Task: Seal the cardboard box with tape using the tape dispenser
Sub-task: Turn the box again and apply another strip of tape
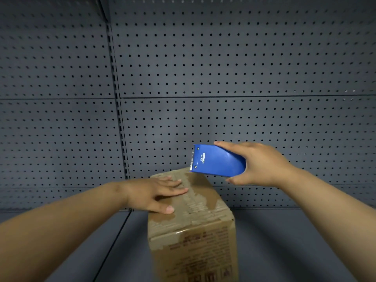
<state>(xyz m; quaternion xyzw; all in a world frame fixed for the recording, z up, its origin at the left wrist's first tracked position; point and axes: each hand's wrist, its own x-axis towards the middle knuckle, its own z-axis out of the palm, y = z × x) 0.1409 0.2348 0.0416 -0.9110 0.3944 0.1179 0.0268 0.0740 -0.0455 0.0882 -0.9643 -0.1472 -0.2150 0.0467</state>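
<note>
A worn brown cardboard box (pixel 205 226) stands on a grey shelf, its flaps down and its top scarred with torn tape marks. My left hand (pixel 156 194) lies flat on the left half of the box top, fingers spread. My right hand (pixel 258 163) grips a blue tape dispenser (pixel 217 161) from the right side. The dispenser's toothed cutting edge points left and hovers at the far top edge of the box. Whether tape touches the box I cannot tell.
The grey shelf floor (pixel 284 241) runs under and beside the box. A grey pegboard back wall (pixel 223 78) rises right behind it, with a slotted upright post (pixel 120 127) to the left of the box.
</note>
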